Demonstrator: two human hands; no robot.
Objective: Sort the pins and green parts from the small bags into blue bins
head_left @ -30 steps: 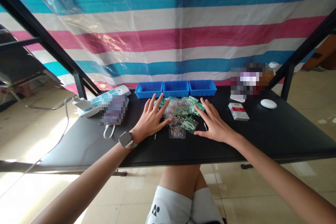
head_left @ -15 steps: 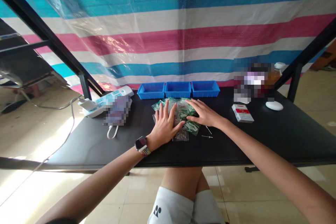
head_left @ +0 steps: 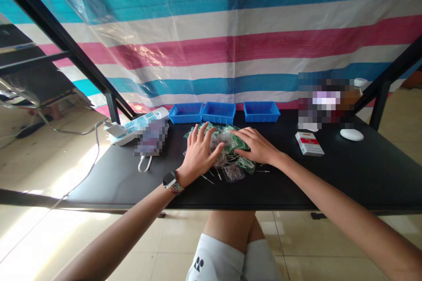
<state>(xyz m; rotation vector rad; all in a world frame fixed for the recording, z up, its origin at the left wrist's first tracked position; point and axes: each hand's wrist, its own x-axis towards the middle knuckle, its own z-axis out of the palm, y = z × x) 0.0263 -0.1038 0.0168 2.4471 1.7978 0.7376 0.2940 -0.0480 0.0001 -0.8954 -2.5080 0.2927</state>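
Note:
A heap of small clear and green plastic bags (head_left: 231, 145) holding small metal parts lies on the black table (head_left: 329, 180). My left hand (head_left: 198, 154), with a watch on its wrist, lies flat on the heap's left side, fingers spread. My right hand (head_left: 255, 145) rests flat on the heap's right side, fingers stretched out. One clear bag (head_left: 233, 172) sticks out at the near edge. Thin loose metal pins (head_left: 208, 179) lie on the table just in front of the heap and beside my right wrist.
Three blue trays (head_left: 186, 113) (head_left: 218, 112) (head_left: 262, 111) stand in a row behind the heap. A white power strip (head_left: 132, 125) and a blurred object lie at the left. At the right are a red-and-white box (head_left: 309, 143) and a white puck (head_left: 351, 135). A striped tarp hangs behind.
Both hands have closed in from the heap's sides onto it, pushing the bags together. More loose pins now show in front. The right blue tray now stands slightly apart from the other two.

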